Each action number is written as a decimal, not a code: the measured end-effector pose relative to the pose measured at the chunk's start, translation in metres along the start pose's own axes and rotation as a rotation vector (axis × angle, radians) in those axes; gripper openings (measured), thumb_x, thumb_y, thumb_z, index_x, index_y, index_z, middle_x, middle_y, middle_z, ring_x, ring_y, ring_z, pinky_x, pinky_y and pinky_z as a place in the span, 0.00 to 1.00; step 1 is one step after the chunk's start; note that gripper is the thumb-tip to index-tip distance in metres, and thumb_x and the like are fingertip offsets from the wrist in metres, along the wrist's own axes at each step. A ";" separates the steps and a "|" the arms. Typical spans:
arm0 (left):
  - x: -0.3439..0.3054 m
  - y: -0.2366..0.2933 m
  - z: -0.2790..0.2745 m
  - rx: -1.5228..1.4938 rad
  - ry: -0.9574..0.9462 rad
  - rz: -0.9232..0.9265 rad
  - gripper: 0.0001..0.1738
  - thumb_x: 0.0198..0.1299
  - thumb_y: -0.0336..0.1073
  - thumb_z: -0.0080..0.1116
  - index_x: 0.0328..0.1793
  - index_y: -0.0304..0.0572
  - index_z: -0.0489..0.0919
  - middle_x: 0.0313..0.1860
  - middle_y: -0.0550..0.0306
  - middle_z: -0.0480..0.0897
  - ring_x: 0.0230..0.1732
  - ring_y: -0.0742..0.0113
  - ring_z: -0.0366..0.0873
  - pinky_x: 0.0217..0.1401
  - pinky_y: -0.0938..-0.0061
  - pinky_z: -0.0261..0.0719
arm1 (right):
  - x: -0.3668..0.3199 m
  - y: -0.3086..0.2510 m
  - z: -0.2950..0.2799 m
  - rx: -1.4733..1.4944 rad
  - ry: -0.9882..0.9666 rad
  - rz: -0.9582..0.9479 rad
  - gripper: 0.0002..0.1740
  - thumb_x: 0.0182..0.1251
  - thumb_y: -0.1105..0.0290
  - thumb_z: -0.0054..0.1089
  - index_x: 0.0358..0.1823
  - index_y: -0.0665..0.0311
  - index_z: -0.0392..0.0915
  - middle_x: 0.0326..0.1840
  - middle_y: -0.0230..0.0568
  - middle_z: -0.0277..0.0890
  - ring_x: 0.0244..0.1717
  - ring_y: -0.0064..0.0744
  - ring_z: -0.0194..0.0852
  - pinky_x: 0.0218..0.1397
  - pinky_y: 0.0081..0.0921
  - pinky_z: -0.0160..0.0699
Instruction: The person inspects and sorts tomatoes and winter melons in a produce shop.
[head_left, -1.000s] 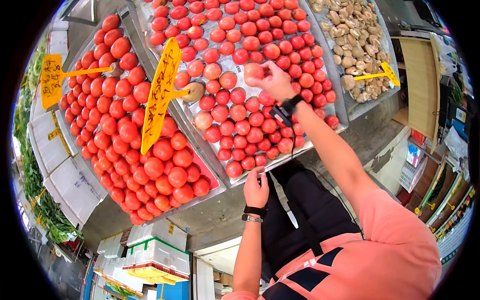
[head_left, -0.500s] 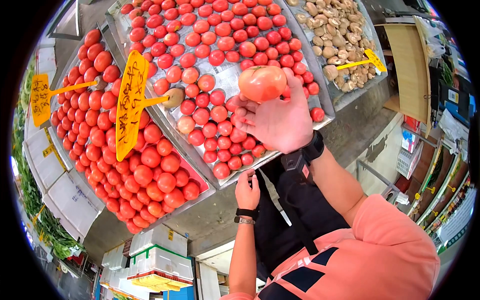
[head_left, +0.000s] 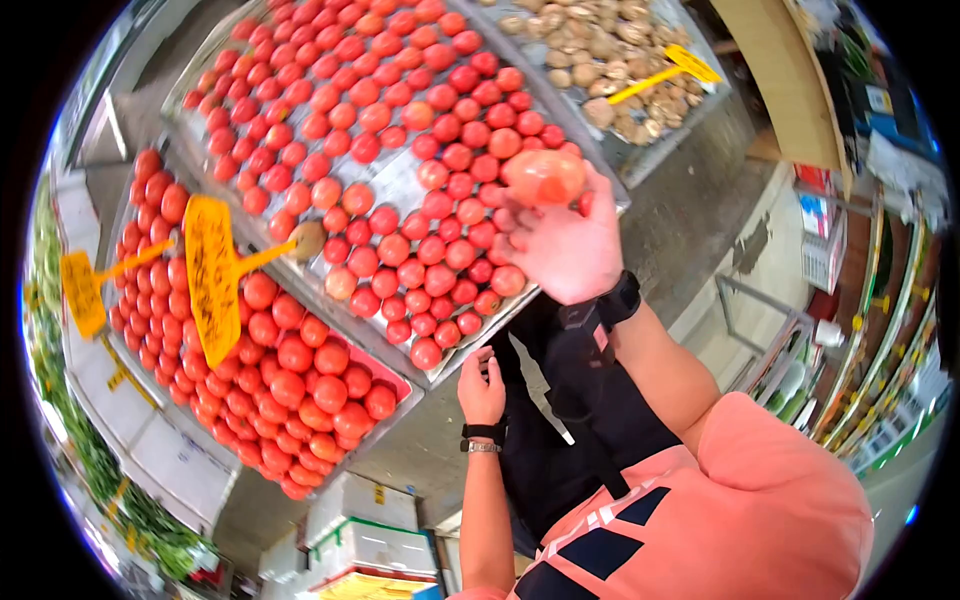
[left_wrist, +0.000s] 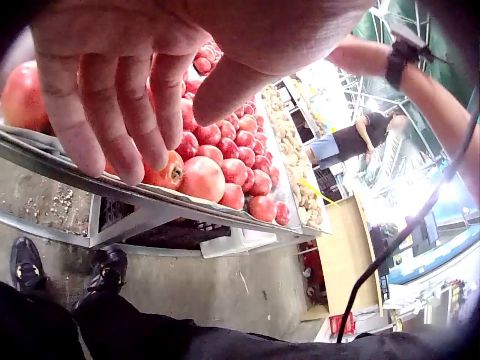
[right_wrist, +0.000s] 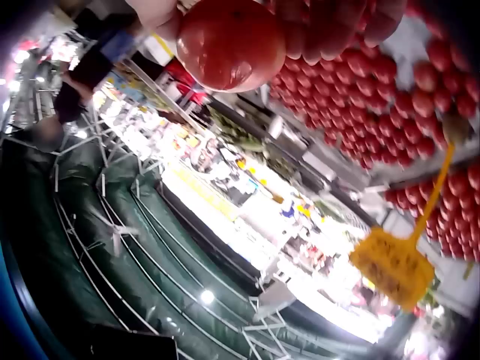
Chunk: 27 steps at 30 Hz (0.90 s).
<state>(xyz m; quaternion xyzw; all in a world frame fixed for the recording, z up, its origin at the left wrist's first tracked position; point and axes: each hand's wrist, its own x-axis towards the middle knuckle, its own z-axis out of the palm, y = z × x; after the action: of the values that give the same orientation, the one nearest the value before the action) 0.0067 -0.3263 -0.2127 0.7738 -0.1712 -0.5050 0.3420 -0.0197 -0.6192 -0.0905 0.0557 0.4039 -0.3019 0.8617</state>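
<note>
My right hand (head_left: 567,240), palm turned up, holds a large light-red tomato (head_left: 545,178) between thumb and fingers above the right side of the tomato tray. In the right wrist view the same tomato (right_wrist: 231,43) is glossy, with fingers beside it. My left hand (head_left: 482,388) hangs at the tray's front edge, fingers loosely bent and holding nothing. The left wrist view has the left hand (left_wrist: 150,67) with its fingers hanging down in front of the tomatoes (left_wrist: 202,178) at the tray edge. Rows of tomatoes (head_left: 430,249) lie on newspaper in the tray.
A second pile of tomatoes (head_left: 294,354) is at the left, with yellow handwritten signs (head_left: 212,282) over it. Mushrooms (head_left: 600,50) fill a tray at the upper right. White foam boxes (head_left: 372,548) stand below. A person in dark clothes (left_wrist: 352,144) stands beyond the stall.
The right hand has lifted a tomato from over the tray and turned its palm up, bringing it nearer. The head view has rotated and shifted. The left hand stays by the tray edge.
</note>
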 end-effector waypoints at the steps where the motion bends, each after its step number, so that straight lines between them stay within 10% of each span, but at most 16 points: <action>1: -0.001 -0.004 -0.001 -0.001 -0.008 0.026 0.13 0.72 0.31 0.60 0.59 0.36 0.82 0.50 0.47 0.89 0.47 0.56 0.89 0.51 0.65 0.86 | -0.008 -0.022 -0.022 -0.008 0.043 -0.121 0.45 0.66 0.30 0.57 0.65 0.65 0.78 0.59 0.47 0.81 0.54 0.39 0.79 0.62 0.41 0.77; 7: 0.005 0.000 -0.011 0.337 -0.118 0.086 0.13 0.74 0.34 0.58 0.59 0.37 0.83 0.48 0.49 0.90 0.49 0.57 0.89 0.53 0.66 0.85 | -0.074 -0.153 -0.230 -0.136 0.569 -0.646 0.46 0.62 0.25 0.58 0.63 0.59 0.79 0.59 0.38 0.81 0.57 0.33 0.75 0.63 0.38 0.72; 12: 0.011 0.005 0.004 0.527 -0.190 0.101 0.13 0.73 0.33 0.58 0.58 0.35 0.82 0.48 0.45 0.89 0.48 0.55 0.90 0.49 0.65 0.85 | -0.078 -0.191 -0.414 0.003 0.799 -0.529 0.45 0.60 0.23 0.57 0.63 0.53 0.78 0.59 0.34 0.82 0.58 0.31 0.74 0.66 0.40 0.67; 19: 0.043 -0.004 0.034 0.442 -0.224 -0.080 0.14 0.77 0.34 0.56 0.63 0.35 0.80 0.51 0.52 0.88 0.48 0.65 0.86 0.50 0.72 0.85 | 0.001 -0.225 -0.491 0.098 0.705 -0.385 0.47 0.64 0.28 0.59 0.75 0.53 0.70 0.73 0.45 0.73 0.75 0.47 0.65 0.76 0.55 0.63; 21: 0.043 0.014 0.046 0.483 -0.193 -0.216 0.14 0.77 0.32 0.55 0.63 0.36 0.80 0.51 0.53 0.88 0.47 0.65 0.86 0.49 0.74 0.84 | 0.032 -0.240 -0.504 0.008 0.668 -0.394 0.44 0.65 0.30 0.59 0.70 0.56 0.76 0.68 0.43 0.78 0.68 0.43 0.74 0.72 0.53 0.68; 24: 0.052 0.024 0.054 0.365 -0.159 -0.416 0.19 0.79 0.39 0.53 0.69 0.39 0.78 0.61 0.50 0.86 0.54 0.61 0.87 0.44 0.73 0.85 | 0.068 -0.272 -0.508 -0.185 0.789 -0.450 0.37 0.64 0.32 0.61 0.38 0.67 0.86 0.32 0.42 0.84 0.33 0.30 0.84 0.32 0.30 0.76; 26: 0.052 0.037 0.062 0.327 -0.097 -0.496 0.24 0.81 0.42 0.51 0.75 0.36 0.73 0.65 0.44 0.84 0.56 0.56 0.87 0.43 0.71 0.87 | 0.095 -0.285 -0.513 -0.419 0.842 -0.475 0.40 0.62 0.32 0.59 0.30 0.70 0.85 0.35 0.59 0.86 0.40 0.53 0.88 0.44 0.45 0.80; 27: 0.048 0.044 0.072 0.319 -0.082 -0.494 0.24 0.81 0.42 0.52 0.75 0.36 0.73 0.66 0.44 0.84 0.56 0.55 0.87 0.43 0.71 0.87 | 0.111 -0.288 -0.521 -0.445 0.792 -0.408 0.37 0.60 0.32 0.65 0.39 0.65 0.84 0.34 0.43 0.84 0.40 0.35 0.85 0.40 0.34 0.81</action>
<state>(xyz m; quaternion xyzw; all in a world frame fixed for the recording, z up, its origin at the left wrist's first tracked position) -0.0337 -0.4122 -0.2324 0.8149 -0.0685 -0.5705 0.0756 -0.4732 -0.7286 -0.4768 -0.0995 0.7576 -0.3265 0.5564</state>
